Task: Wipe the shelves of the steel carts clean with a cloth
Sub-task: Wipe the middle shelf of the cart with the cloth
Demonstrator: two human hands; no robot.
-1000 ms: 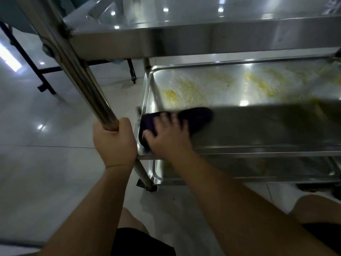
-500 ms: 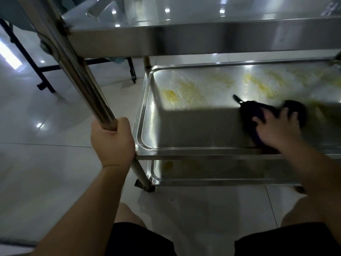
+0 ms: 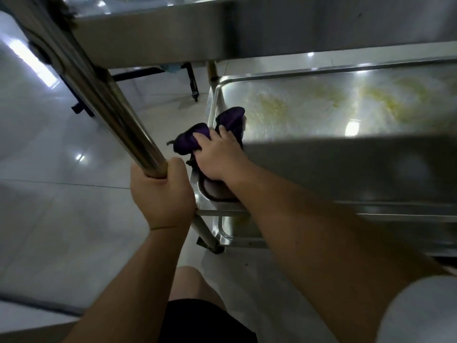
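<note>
1. While the cart post (image 3: 128, 125) was gripped by the left hand (image 3: 160, 194), the purple cloth (image 3: 197, 137) was pressed by the right hand (image 3: 217, 157).
2. The cloth was draped, seemingly, over the middle shelf's (image 3: 346, 115) left rim.

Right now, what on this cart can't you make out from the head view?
- Near part of the middle shelf: deep shadow from the top shelf, so any stains there can't be judged.
- Bottom shelf: mostly hidden by the right forearm and the shelf above it.
- Cloth: part lies under the right hand.
- Middle shelf's right end: cut off by the frame edge.
</note>
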